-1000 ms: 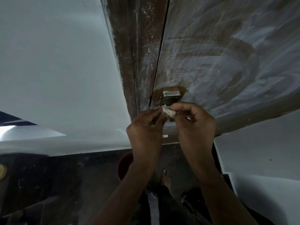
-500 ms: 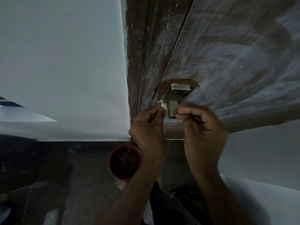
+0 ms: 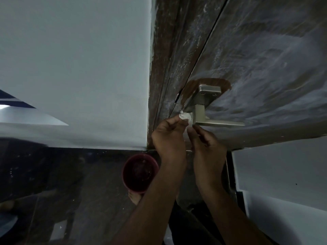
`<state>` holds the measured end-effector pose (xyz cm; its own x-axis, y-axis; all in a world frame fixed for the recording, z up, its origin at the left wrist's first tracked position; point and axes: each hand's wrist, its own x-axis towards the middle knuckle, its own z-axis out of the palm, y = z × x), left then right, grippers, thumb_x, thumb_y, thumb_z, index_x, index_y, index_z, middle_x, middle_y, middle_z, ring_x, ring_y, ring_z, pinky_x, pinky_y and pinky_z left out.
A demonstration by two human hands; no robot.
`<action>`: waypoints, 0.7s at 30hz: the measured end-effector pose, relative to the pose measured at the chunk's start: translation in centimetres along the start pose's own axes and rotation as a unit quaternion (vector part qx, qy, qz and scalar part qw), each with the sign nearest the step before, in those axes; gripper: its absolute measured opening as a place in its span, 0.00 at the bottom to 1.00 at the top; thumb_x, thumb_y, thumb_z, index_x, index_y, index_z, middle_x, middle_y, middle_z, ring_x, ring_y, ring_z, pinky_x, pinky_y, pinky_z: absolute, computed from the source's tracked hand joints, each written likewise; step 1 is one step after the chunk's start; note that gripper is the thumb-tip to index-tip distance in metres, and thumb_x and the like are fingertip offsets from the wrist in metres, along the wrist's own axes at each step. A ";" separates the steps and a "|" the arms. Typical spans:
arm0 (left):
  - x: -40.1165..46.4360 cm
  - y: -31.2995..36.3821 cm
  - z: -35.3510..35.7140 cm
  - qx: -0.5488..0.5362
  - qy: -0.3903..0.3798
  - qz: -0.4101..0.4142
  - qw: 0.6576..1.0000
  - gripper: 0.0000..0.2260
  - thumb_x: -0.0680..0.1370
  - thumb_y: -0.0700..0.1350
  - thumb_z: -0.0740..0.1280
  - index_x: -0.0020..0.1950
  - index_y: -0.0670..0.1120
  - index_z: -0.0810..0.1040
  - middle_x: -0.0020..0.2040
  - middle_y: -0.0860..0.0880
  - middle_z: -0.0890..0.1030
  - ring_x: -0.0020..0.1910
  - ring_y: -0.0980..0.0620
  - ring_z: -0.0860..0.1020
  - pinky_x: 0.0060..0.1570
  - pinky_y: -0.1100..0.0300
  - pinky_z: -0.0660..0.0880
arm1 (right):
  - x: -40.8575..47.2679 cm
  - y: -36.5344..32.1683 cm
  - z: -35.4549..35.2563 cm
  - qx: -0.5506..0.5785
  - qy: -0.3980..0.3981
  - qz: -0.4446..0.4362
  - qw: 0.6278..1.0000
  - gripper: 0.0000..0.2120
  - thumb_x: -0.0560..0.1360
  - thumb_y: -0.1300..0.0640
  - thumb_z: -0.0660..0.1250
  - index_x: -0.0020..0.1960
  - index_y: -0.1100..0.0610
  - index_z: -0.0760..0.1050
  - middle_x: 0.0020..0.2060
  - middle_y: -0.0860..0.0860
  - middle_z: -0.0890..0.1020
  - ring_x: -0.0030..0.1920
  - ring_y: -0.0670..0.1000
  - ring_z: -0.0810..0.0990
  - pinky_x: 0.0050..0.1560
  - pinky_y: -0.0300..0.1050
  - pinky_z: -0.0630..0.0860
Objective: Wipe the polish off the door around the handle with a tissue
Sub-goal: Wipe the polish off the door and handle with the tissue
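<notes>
Head view: both hands' fingers [image 3: 177,121] pinch crumpled white tissue [image 3: 185,117] beside the square brushed-metal handle [image 3: 208,105].

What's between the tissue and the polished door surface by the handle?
Nothing visible. The tissue, pinched in the left hand with the right hand beside it, sits just left of the handle, near the door.

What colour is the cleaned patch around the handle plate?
Reddish brown bare wood, against the hazy grey-white door; head view.

White tissue [image 3: 185,117], silver handle [image 3: 208,103], brown door [image 3: 265,59] streaked chalky white, maroon bucket [image 3: 140,172].
</notes>
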<state>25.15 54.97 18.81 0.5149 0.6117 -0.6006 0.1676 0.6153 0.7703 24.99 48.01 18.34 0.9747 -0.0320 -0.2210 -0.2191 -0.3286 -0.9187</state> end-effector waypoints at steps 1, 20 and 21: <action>-0.1 0.1 -0.1 -0.005 -0.007 -0.009 1.000 0.11 0.77 0.32 0.70 0.44 0.48 0.85 0.38 0.53 0.87 0.40 0.57 0.86 0.44 0.60 0.83 | 0.4 -0.4 0.3 0.005 -0.012 0.009 1.000 0.06 0.77 0.51 0.72 0.53 0.47 0.84 0.46 0.45 0.87 0.48 0.43 0.85 0.53 0.50 0.83; -1.5 1.3 -1.7 0.158 -0.025 0.189 0.969 0.09 0.77 0.46 0.73 0.57 0.50 0.86 0.49 0.57 0.87 0.49 0.63 0.84 0.56 0.59 0.81 | 1.9 -1.1 1.5 0.219 0.091 0.010 0.972 0.06 0.73 0.69 0.72 0.38 0.64 0.80 0.25 0.46 0.77 0.26 0.39 0.73 0.31 0.32 0.71; -1.6 1.4 -1.6 0.159 -0.024 0.202 0.966 0.09 0.77 0.46 0.73 0.57 0.49 0.86 0.48 0.57 0.88 0.48 0.63 0.84 0.55 0.61 0.81 | 1.9 -1.0 1.7 0.210 0.081 0.007 0.974 0.04 0.73 0.68 0.72 0.40 0.64 0.80 0.25 0.43 0.78 0.27 0.38 0.75 0.32 0.32 0.72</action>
<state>23.24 55.62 20.53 0.6294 0.7415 -0.2327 0.1911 0.1426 0.9712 26.98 49.92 18.28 0.9583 -0.1934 -0.2103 -0.1967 0.0872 -0.9766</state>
